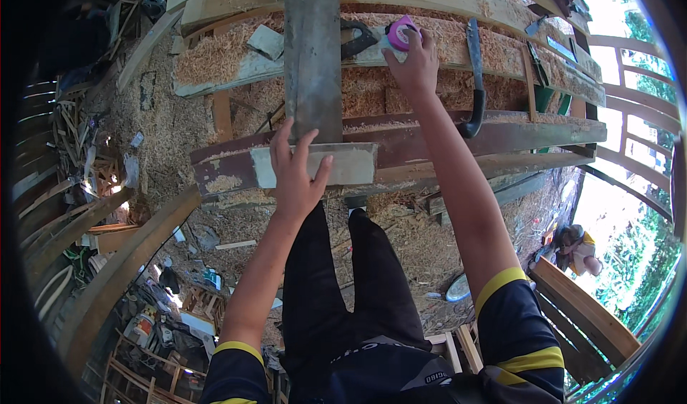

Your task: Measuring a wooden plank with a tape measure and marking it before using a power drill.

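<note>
Left hand [295, 171] rests flat and open on the upright grey plank [313, 60], while right hand [415, 64], reaching farther, closes on the pink tape measure [401, 33].

From my remote view, a flat board [313, 53] stands lengthwise across the beams, its near end butting a short block [343, 165] that lies crosswise on the nearest beam [515, 135]. My left hand [295, 171] rests on that joint; my right hand [413, 64], farther back and to the right, covers a tape measure [401, 32] on a rear plank [458, 42]. A handsaw [358, 39] lies between board and tape. A long-handled blade [474, 75] lies right of my right hand. Sawdust [215, 53] lies left of the board. Far below right, another person [576, 250] crouches.
</note>
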A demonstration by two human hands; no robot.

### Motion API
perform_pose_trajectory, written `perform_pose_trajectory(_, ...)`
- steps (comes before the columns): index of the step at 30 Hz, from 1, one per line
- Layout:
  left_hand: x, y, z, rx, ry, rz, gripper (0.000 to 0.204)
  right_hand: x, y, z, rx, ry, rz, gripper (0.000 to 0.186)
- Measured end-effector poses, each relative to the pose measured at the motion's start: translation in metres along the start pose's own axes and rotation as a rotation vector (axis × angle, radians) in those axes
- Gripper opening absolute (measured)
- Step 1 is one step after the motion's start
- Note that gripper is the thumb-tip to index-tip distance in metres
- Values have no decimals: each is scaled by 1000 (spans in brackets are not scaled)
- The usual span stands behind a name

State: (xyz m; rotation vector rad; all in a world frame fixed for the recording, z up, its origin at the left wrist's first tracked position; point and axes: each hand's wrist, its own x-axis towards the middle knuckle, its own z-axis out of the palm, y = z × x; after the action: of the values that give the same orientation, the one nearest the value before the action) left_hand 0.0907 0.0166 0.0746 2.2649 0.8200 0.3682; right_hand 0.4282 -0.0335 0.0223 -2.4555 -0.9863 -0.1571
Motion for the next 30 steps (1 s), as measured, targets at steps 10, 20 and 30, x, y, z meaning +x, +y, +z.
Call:
perform_pose_trajectory(10,15,-7,-26,-135,8,-95,36,10,-4,-7,114,9,-38,57)
perform_pose_trajectory(20,-40,-12,-63,-973,-216,-687,30,-152,-130,-97,947,-958,-172,59)
perform_pose_trajectory(30,-80,-83,-87,-581,138,-904,39,-167,-80,-118,722,-1038,-44,45)
